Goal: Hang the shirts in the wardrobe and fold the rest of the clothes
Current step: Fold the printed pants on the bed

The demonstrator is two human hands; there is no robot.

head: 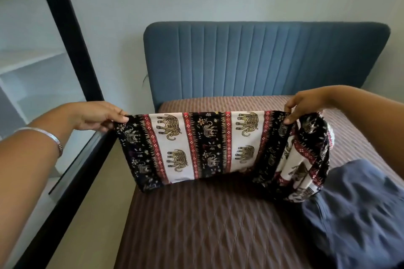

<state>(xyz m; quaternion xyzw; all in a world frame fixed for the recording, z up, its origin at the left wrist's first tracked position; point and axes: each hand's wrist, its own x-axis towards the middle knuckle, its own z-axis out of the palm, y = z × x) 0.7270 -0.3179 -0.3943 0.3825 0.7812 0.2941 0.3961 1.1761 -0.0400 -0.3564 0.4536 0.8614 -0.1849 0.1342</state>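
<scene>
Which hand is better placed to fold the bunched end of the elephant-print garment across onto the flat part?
Probably the right hand. It pinches the elephant-print garment where the gathered excess hangs over the bed. The left hand pinches the far flat corner and is better placed to anchor it.

Both forearms are bare with no sleeves in sight, the hands, left hand [96, 117] and right hand [302, 105], are ungloved, and a slim silver bangle [42, 134] with a small clasp circles the left wrist.
</scene>
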